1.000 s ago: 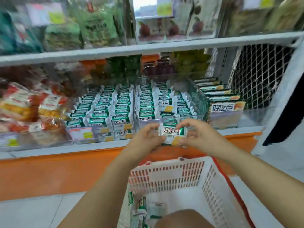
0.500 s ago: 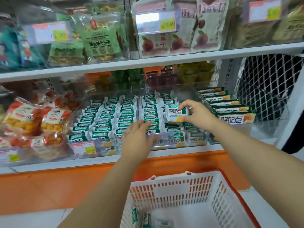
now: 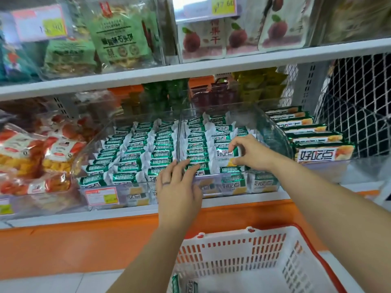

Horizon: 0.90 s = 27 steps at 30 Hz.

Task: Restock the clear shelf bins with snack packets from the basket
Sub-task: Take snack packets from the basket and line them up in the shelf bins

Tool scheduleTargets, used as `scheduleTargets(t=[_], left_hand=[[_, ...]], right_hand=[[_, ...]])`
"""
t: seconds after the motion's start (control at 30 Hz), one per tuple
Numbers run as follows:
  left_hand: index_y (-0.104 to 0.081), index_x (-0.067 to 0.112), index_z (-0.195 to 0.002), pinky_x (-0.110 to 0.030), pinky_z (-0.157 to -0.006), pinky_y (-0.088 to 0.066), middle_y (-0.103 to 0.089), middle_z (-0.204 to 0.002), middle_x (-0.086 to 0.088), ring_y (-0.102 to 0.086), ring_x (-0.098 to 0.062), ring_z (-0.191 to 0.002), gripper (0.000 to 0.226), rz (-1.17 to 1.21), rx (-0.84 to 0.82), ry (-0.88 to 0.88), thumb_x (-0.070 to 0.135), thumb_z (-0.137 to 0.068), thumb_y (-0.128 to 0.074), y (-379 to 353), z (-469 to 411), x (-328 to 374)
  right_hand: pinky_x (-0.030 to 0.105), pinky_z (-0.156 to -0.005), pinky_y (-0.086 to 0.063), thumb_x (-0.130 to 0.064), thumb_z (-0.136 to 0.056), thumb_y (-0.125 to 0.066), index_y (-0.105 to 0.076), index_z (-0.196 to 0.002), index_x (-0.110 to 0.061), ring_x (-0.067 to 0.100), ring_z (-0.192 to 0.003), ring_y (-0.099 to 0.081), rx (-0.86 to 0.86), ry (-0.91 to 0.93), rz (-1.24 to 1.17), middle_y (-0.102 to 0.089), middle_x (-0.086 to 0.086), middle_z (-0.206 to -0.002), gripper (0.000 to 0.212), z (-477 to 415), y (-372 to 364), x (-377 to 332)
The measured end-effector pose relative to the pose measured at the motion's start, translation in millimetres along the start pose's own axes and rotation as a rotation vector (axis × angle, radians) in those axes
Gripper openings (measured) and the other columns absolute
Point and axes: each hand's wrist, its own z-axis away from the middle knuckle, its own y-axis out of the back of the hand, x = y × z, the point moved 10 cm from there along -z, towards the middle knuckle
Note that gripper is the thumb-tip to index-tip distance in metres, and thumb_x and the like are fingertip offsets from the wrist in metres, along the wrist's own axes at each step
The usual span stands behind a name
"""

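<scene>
My right hand (image 3: 252,153) pinches a green-and-white snack packet (image 3: 225,156) and holds it upright among the rows inside the right clear bin (image 3: 273,132). My left hand (image 3: 179,185) lies flat with fingers spread on the front packets at the divider between the right bin and the left clear bin (image 3: 99,136). Both bins hold several rows of the same packets. Below, the white basket (image 3: 232,252) with a red rim holds a few packets (image 3: 191,286) at its bottom left.
Orange snack bags (image 3: 31,157) fill a bin at the left. Larger boxed packs (image 3: 317,144) stand right of the bins, beside a wire mesh panel (image 3: 357,111). An upper shelf (image 3: 190,68) carries hanging bags and price tags. An orange base panel (image 3: 74,246) runs under the shelf.
My right hand carried the packet from above the basket up and into the right bin. My left hand let go of it and came to rest on the front rows.
</scene>
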Motion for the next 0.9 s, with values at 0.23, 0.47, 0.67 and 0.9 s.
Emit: scheduleTargets(t=[0.23,0.47,0.67,0.9], left_hand=[[-0.066,0.015,-0.109,-0.058,-0.100,-0.039,-0.059,-0.117,-0.006,-0.052,-0.028,-0.113,0.031,0.156,0.119,0.024,0.002,-0.080,-0.064,31.8,16.9,6.0],[-0.064,0.018,-0.105,-0.034,-0.090,-0.039,-0.063,-0.100,0.002,-0.053,-0.014,-0.092,0.030,0.205,0.134,0.107,0.008,-0.083,-0.046,5.6,72.0,3.9],[-0.068,0.025,-0.097,-0.033,-0.078,-0.050,-0.064,-0.098,0.006,-0.065,-0.017,-0.078,0.034,0.036,-0.368,0.074,0.019,-0.071,-0.047,-111.9,155.7,-21.3],[-0.028,0.028,-0.142,-0.039,-0.109,-0.028,-0.025,-0.152,0.006,-0.031,-0.022,-0.136,0.052,-0.053,-1.035,0.241,0.015,-0.093,-0.040,-221.5,254.6,-70.2]], right_hand=[[0.031,-0.105,-0.022,-0.019,-0.086,-0.067,-0.060,-0.114,-0.034,0.010,-0.112,-0.026,0.207,-0.030,0.026,-0.038,-0.006,-0.111,0.032,44.8,21.0,-18.4],[0.008,-0.066,-0.043,-0.002,-0.085,-0.064,-0.058,-0.085,-0.031,0.000,-0.072,-0.054,0.493,0.111,-0.389,-0.061,-0.007,-0.080,0.030,139.4,-5.0,-25.3],[0.008,-0.061,-0.039,-0.011,-0.085,-0.067,-0.057,-0.077,-0.036,-0.004,-0.070,-0.058,0.057,-0.172,-0.316,-0.062,-0.018,-0.068,0.028,155.0,-159.8,78.5],[0.021,-0.084,-0.044,-0.025,-0.087,-0.064,-0.051,-0.124,-0.021,0.012,-0.099,-0.053,-0.433,-0.577,-0.234,-0.056,0.002,-0.120,0.039,189.4,-328.2,184.1]])
